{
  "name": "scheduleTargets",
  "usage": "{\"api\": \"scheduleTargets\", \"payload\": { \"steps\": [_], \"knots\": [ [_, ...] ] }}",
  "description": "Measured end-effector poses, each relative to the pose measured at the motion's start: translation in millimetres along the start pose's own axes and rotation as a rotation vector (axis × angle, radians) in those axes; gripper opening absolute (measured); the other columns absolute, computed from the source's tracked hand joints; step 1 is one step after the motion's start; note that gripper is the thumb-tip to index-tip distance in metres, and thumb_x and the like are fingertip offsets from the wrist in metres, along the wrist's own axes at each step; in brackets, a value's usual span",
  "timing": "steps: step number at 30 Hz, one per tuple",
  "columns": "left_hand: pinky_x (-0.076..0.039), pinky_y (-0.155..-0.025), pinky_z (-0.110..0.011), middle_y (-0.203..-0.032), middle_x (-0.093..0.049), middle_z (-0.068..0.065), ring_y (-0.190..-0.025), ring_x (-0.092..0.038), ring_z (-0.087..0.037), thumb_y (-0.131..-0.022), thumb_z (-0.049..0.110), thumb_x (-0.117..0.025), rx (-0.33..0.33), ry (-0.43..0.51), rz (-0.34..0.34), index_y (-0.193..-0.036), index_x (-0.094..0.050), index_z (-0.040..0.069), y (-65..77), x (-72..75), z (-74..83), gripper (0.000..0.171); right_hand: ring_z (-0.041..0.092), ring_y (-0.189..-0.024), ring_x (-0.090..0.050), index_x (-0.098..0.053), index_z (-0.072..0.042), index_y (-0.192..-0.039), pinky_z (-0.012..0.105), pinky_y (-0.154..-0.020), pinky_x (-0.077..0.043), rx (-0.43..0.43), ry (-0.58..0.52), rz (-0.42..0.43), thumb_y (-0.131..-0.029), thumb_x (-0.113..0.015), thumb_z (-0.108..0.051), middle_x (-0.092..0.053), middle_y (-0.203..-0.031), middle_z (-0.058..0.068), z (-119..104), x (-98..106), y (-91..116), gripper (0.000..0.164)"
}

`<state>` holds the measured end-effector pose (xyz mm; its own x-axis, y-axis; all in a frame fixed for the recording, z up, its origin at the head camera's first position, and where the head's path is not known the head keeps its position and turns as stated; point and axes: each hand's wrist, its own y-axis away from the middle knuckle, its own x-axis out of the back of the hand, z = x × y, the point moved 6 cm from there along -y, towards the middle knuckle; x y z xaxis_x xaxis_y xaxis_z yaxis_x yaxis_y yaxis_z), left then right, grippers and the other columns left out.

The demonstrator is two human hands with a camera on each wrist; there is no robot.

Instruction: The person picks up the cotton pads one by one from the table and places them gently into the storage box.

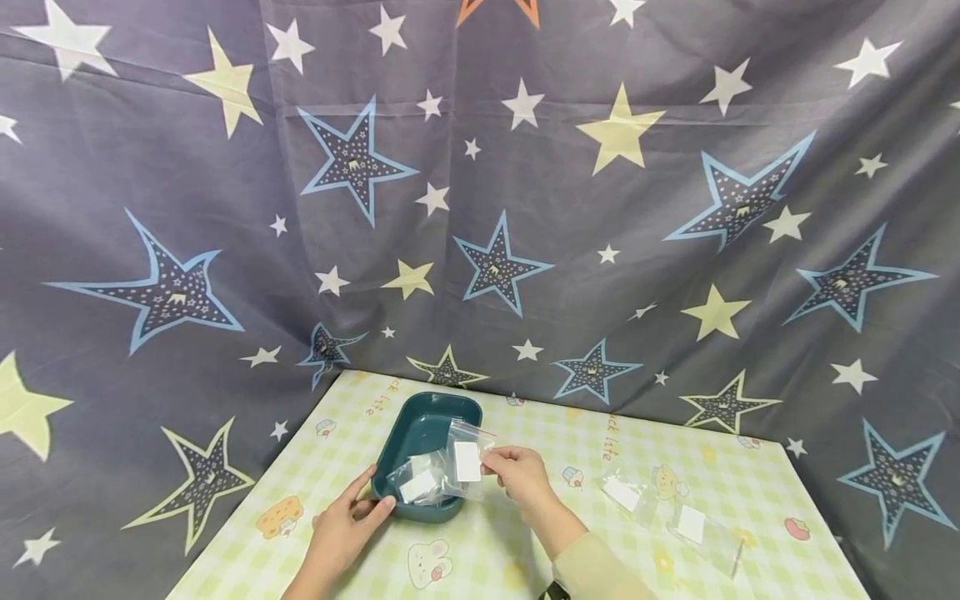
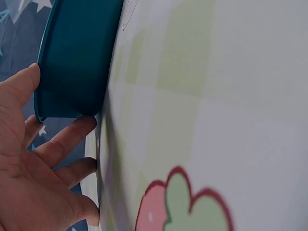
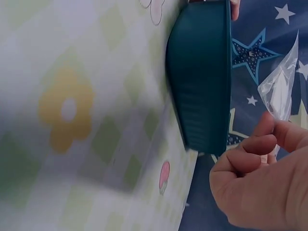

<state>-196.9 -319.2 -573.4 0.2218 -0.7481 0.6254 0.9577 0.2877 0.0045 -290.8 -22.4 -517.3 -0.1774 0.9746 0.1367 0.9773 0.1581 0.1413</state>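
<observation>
A zip-lock plastic bag [image 1: 467, 460] with a white label hangs from my right hand [image 1: 522, 473], pinched at its side between thumb and fingers. It is over the right side of a dark teal plastic box [image 1: 420, 425]. My left hand [image 1: 347, 521] holds the box's near left corner, thumb on the near side and index finger along the left side. In the left wrist view the thumb touches the rim [image 2: 42, 96], and a fingertip reaches the box's lower edge. Inside the box lie clear bags [image 1: 422, 479], partly overlapped by the held one.
To the right on the checked tablecloth [image 1: 555, 533] lie two more clear bags with white labels, one bag [image 1: 624, 492] farther back and another bag [image 1: 693, 527] nearer. A star-patterned curtain [image 1: 495, 333] hangs behind the table and along its sides.
</observation>
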Motion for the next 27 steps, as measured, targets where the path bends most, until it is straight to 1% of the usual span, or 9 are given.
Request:
{"api": "scheduleTargets", "payload": {
  "steps": [2, 6, 9, 11, 15, 17, 21, 24, 27],
  "knots": [
    [-0.022, -0.115, -0.080, -0.124, -0.080, -0.013, -0.142, -0.057, -0.049, -0.096, 0.063, -0.072, -0.008, -0.007, 0.001, -0.165, -0.045, 0.024, -1.3, 0.1, 1.2, 0.083, 0.009, -0.066, -0.050, -0.079, -0.001, -0.107, 0.022, -0.058, -0.037, -0.001, -0.006, 0.010, -0.095, -0.078, -0.024, -0.079, -0.080, -0.004, -1, -7, -3, 0.026],
    [-0.022, -0.116, -0.080, -0.123, -0.080, -0.015, -0.142, -0.057, -0.049, -0.097, 0.060, -0.073, -0.018, -0.013, 0.010, -0.164, -0.047, 0.025, -2.3, 0.8, 2.0, 0.081, 0.008, -0.072, -0.059, -0.079, 0.000, -0.108, 0.023, -0.064, -0.043, 0.004, -0.015, 0.024, -0.096, -0.078, -0.022, -0.083, -0.086, 0.003, -3, -20, -8, 0.025],
    [-0.022, -0.116, -0.081, -0.123, -0.080, -0.016, -0.142, -0.057, -0.050, -0.097, 0.060, -0.073, -0.016, -0.010, 0.014, -0.164, -0.047, 0.024, -1.9, 1.0, 2.1, 0.081, 0.009, -0.077, -0.063, -0.077, 0.002, -0.117, 0.024, -0.068, -0.047, 0.000, -0.019, 0.012, -0.100, -0.075, -0.023, -0.084, -0.095, 0.007, -3, -27, -9, 0.030],
    [-0.022, -0.116, -0.080, -0.123, -0.080, -0.016, -0.142, -0.057, -0.050, -0.096, 0.061, -0.073, -0.014, -0.008, 0.010, -0.164, -0.046, 0.023, -1.4, 0.7, 2.2, 0.082, 0.013, -0.078, -0.062, -0.074, 0.003, -0.126, 0.026, -0.069, -0.049, -0.002, -0.015, -0.002, -0.102, -0.072, -0.023, -0.084, -0.102, 0.010, -2, -30, -8, 0.036],
    [-0.021, -0.116, -0.080, -0.123, -0.080, -0.015, -0.142, -0.057, -0.050, -0.096, 0.062, -0.073, -0.007, 0.003, 0.004, -0.165, -0.046, 0.023, 0.2, 0.5, 2.0, 0.083, 0.017, -0.087, -0.065, -0.069, 0.005, -0.135, 0.033, -0.079, -0.056, 0.019, 0.010, -0.030, -0.102, -0.070, -0.024, -0.082, -0.111, 0.013, 0, -31, -3, 0.044],
    [-0.020, -0.116, -0.080, -0.123, -0.080, -0.014, -0.143, -0.056, -0.050, -0.096, 0.062, -0.073, -0.003, 0.009, 0.002, -0.165, -0.046, 0.023, 0.9, 0.8, 2.1, 0.083, 0.018, -0.088, -0.065, -0.069, 0.005, -0.135, 0.037, -0.082, -0.058, 0.034, 0.025, -0.038, -0.103, -0.070, -0.023, -0.081, -0.112, 0.013, 2, -27, 0, 0.043],
    [-0.019, -0.117, -0.080, -0.123, -0.080, -0.013, -0.145, -0.054, -0.050, -0.096, 0.061, -0.073, 0.001, 0.014, 0.000, -0.165, -0.045, 0.023, 1.5, 0.9, 1.9, 0.083, 0.017, -0.087, -0.068, -0.071, 0.006, -0.130, 0.031, -0.078, -0.058, 0.075, 0.054, -0.047, -0.103, -0.070, -0.022, -0.082, -0.107, 0.014, 8, -13, 6, 0.038],
    [-0.019, -0.118, -0.079, -0.123, -0.081, -0.012, -0.145, -0.054, -0.049, -0.097, 0.060, -0.073, 0.003, 0.014, -0.002, -0.165, -0.044, 0.024, 1.8, 0.6, 1.6, 0.083, 0.015, -0.090, -0.072, -0.071, 0.008, -0.128, 0.027, -0.077, -0.059, 0.100, 0.074, -0.061, -0.103, -0.070, -0.019, -0.081, -0.106, 0.015, 16, 4, 11, 0.037],
    [-0.020, -0.116, -0.079, -0.121, -0.081, -0.012, -0.143, -0.056, -0.049, -0.097, 0.058, -0.074, -0.001, 0.012, -0.001, -0.165, -0.045, 0.022, 2.4, 0.6, 2.9, 0.082, 0.020, -0.095, -0.073, -0.069, 0.008, -0.131, 0.029, -0.080, -0.061, 0.089, 0.115, -0.081, -0.102, -0.071, -0.020, -0.079, -0.107, 0.015, 26, 29, 19, 0.040]
  ]
}}
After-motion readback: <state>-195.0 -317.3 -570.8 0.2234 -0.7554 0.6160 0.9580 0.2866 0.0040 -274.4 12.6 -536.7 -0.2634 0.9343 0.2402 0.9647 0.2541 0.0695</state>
